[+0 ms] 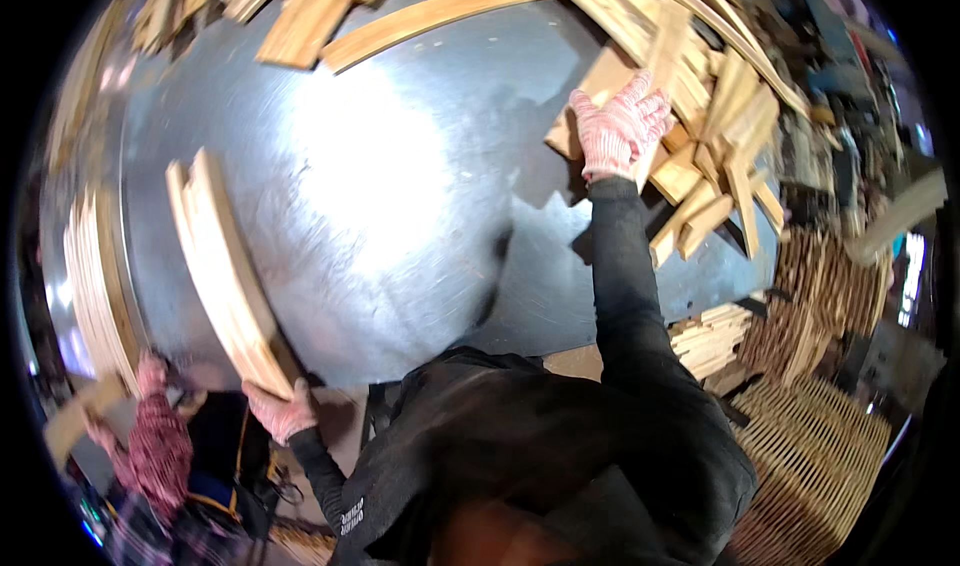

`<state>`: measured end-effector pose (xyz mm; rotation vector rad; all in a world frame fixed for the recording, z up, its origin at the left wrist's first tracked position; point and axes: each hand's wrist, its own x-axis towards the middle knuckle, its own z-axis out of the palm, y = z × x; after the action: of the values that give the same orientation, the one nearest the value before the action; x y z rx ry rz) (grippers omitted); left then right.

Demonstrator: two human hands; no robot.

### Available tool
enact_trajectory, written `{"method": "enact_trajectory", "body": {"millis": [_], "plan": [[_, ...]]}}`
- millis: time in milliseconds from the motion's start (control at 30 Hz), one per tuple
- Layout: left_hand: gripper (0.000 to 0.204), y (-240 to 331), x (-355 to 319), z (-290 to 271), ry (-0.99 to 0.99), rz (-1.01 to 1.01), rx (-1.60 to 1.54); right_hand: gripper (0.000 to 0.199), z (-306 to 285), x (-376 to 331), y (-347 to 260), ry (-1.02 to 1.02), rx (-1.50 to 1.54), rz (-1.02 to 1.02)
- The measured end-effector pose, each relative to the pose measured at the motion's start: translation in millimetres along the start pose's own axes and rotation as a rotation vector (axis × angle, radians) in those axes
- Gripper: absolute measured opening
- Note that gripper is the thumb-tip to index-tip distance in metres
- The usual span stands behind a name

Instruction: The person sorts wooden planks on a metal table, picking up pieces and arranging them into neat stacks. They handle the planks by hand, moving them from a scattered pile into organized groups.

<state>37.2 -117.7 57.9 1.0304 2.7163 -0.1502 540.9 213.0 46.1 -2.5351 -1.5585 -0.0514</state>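
Observation:
My left hand (280, 411), in a pink-and-white knit glove, is closed round the near end of a small stack of pale wooden boards (225, 266). The stack lies lengthwise on the left part of a metal tabletop (450, 216). My right hand (622, 131), gloved alike, rests with spread fingers on a wooden board (668, 41) at the edge of a loose pile on the right. Its palm hides part of that board. Beside it, short wooden pieces (715, 166) lie crossed over one another.
Long boards (430, 26) lie along the table's far edge. Another person's hand (152, 374) is by a board stack (95, 286) at the left. To the right stand stacked wood pieces (820, 296) and a slatted stack (810, 456).

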Motion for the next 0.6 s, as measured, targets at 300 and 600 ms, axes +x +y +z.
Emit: {"method": "enact_trajectory", "body": {"millis": [300,600], "plan": [[0.102,41.1,25.0,41.0,0.378,0.506,-0.088,0.051,-58.9,-4.6,6.4,-0.369,0.578,0.115],[0.042,312.4,25.9,74.1,-1.607,0.066,-1.507,0.06,-8.3,20.3,4.0,-0.092,0.359,-0.36]]}}
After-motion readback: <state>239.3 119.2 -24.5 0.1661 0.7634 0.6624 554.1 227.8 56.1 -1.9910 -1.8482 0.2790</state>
